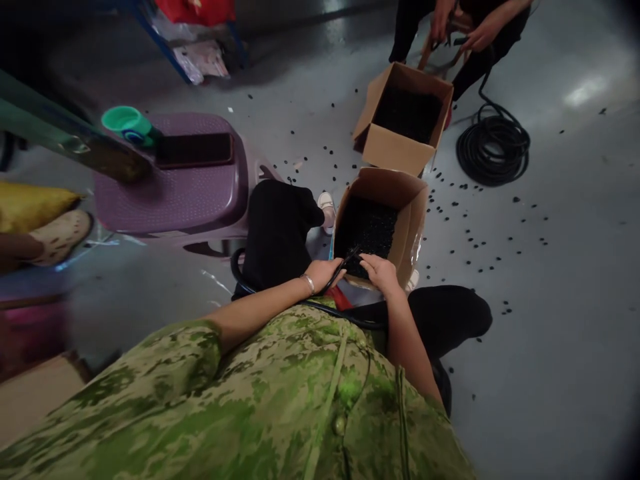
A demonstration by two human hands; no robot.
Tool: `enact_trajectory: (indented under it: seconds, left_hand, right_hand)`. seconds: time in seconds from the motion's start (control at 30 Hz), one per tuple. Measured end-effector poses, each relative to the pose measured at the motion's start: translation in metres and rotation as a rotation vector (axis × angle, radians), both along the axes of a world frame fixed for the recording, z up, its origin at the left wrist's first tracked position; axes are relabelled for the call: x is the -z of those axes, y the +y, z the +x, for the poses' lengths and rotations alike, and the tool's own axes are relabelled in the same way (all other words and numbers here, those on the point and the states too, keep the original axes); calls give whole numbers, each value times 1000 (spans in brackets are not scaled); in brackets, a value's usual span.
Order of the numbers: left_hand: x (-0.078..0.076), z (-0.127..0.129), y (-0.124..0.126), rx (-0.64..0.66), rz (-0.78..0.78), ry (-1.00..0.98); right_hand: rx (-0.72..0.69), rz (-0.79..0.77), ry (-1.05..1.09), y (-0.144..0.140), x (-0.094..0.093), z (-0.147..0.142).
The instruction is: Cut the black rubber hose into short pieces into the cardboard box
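Both hands (353, 272) over near cardboard box (413, 220) of black bits; left hand (325, 272) grips black hose (345, 259).

A small workshop or storeroom used for piecework. The bare grey concrete floor (550, 300) is littered with small black pieces (470, 233). Two open cardboard boxes (400, 150) at 12 o'clock hold more of them, a coil of black hose (493, 150) lies at 1 o'clock, and a purple plastic stool (170, 193) stands at 10 o'clock.

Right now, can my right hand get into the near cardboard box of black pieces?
Probably yes: the right hand rests at the near edge of the open-topped box, with nothing covering the black pieces inside.
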State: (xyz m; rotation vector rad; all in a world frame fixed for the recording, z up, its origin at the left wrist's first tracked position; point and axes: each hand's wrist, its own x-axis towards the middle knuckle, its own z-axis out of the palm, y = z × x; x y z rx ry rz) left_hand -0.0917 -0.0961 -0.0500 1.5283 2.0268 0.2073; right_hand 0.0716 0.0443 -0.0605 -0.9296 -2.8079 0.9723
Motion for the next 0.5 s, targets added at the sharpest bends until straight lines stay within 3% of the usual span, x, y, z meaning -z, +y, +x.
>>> enact_trajectory:
  seconds: [0.37,0.5]
  left_hand:
    - [20,-2,7,4,-7,47]
    - [25,0,12,-45,-48,51]
  right_hand:
    - [94,-3,-13,0,4,-4]
    - [17,37,-102,-6,2,-4]
